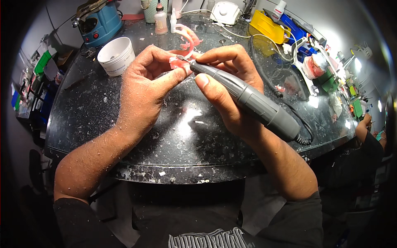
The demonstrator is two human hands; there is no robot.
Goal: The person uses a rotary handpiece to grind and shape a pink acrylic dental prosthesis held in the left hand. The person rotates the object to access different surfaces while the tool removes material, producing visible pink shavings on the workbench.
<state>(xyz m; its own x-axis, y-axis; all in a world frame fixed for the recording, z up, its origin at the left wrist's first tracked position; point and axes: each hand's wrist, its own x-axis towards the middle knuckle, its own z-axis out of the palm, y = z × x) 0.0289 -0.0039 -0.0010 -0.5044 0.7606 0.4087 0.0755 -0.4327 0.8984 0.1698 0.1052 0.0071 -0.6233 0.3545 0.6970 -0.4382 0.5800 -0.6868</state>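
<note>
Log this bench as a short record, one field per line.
left hand: pinching a pink piece between thumb and fingers
right hand: gripping a dark grey rotary handpiece, its tip at the pink piece
tip contact: cannot tell
surface: black table, speckled with pale debris
left of hands: white tub
far side: blue machine, dropper bottle, white knobbed unit, yellow bin
</note>
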